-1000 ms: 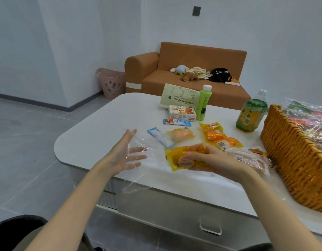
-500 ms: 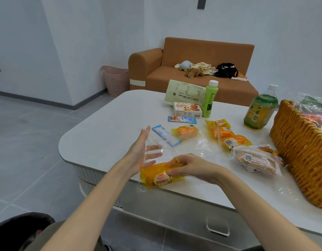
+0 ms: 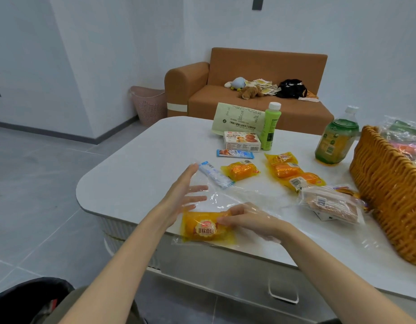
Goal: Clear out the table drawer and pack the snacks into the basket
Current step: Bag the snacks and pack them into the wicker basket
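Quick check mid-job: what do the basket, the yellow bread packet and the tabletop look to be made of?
The basket looks like woven wicker or rattan, golden-brown, slightly glossy: thick plaited strands show. The yellow bread packet is thin glossy plastic film, crinkled with glare spots. The tabletop is a smooth white slab with soft reflections, possibly stone or laminate; I cannot tell which.

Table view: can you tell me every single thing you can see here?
table: one, white, centre
basket: one, orange wicker, right on table
yellow bread packs: about four, mid-table
held bread pack: one, yellow, near edge
brown bread pack: one, clear wrap, beside basket
blue wrappers: two, mid-table
box: one, white-orange, far side
slim bottle: one, green, beside box
tea bottle: one, green-amber, by basket
paper: one, pale green, behind box
sofa: one, brown, behind
bin: one, pink, beside sofa
left hand: one, open, over table
right hand: one, pinching held bread pack
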The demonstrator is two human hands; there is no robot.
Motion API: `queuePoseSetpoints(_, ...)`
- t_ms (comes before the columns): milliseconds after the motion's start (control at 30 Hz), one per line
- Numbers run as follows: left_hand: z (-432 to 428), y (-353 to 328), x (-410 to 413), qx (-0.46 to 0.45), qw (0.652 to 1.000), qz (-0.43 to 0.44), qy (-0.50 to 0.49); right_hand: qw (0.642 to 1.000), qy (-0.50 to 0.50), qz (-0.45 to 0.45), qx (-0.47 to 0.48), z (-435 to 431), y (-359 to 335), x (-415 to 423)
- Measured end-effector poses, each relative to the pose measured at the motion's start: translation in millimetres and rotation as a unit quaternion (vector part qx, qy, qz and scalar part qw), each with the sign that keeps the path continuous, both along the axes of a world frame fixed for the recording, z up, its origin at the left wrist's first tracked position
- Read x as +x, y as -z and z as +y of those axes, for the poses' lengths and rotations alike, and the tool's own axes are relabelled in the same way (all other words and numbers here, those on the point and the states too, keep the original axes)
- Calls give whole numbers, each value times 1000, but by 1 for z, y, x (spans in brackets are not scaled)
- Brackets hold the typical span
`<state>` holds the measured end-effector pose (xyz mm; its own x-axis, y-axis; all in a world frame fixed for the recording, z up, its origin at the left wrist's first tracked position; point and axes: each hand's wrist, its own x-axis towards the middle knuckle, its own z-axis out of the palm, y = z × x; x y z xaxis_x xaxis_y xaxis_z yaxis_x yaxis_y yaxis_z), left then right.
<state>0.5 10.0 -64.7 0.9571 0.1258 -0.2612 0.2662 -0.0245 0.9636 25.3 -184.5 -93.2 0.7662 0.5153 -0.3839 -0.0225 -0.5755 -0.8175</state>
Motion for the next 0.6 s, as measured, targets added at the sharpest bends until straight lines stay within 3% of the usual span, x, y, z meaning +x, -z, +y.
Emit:
queuePoseSetpoints(133,12,11,-12,20,997,50,59,997,63,-20,32,4,8,3)
queuePoseSetpoints(233,8,16,-18,12,996,63,60,998,43,-14,35,4,6,2)
queuePoseSetpoints(600,-22,24,-19,80,992,-60,-77,999,-20,-39,-31,6,-6,-8)
